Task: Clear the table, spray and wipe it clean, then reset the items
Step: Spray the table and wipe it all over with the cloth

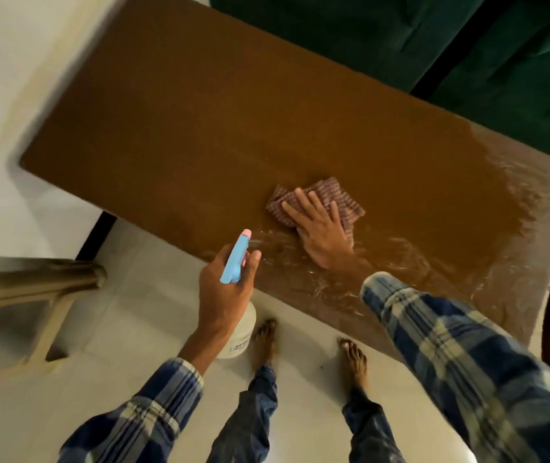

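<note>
I've got my right hand (322, 233) spread flat on the cloth (325, 195), left hand (225, 289) wrapped round the spray bottle (235, 259) just left of it, dry surface (173, 128) stretching leftward

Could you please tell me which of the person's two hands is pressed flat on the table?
The right hand: it lies palm-down, fingers spread, on the cloth atop the wet table. The left hand is off the edge, gripping the spray bottle.

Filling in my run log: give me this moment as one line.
stage: wiping | left hand: holds spray bottle | right hand: flat on cloth | table: wet streaks near side, no items
</note>
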